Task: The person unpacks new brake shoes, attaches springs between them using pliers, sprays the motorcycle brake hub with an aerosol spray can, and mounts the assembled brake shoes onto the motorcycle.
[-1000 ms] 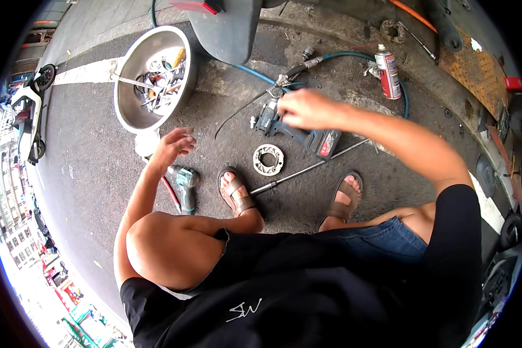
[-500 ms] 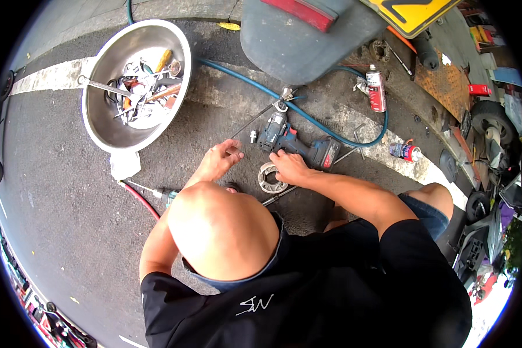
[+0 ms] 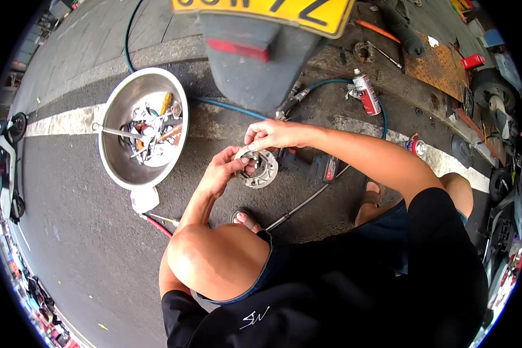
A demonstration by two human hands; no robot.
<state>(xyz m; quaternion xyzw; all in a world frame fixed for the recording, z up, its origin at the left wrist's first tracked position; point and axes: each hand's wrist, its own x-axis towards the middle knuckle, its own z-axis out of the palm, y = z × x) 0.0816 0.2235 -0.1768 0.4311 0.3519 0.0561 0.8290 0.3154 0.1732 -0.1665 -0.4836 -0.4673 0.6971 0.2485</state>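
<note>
While left hand [image 3: 219, 172] grips the ring [image 3: 267, 172] at left, right hand [image 3: 276, 134] holds its top.

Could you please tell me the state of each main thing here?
Silvery ring-shaped metal part: in left hand, right hand at its rim.
Round metal basin: partly filled with tools.
Red and white spray can: standing.
Blue-black power tool: lying, partly hidden.
Blue rubber hose: lying curved.

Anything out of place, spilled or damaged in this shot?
No spill stands out. A long metal tool juts over the left rim of the basin instead of sitting fully inside, and a metal rod lies near the left sandal, perhaps a trip risk. The metal ring in the left hand and right hand shows no clear damage.
</note>
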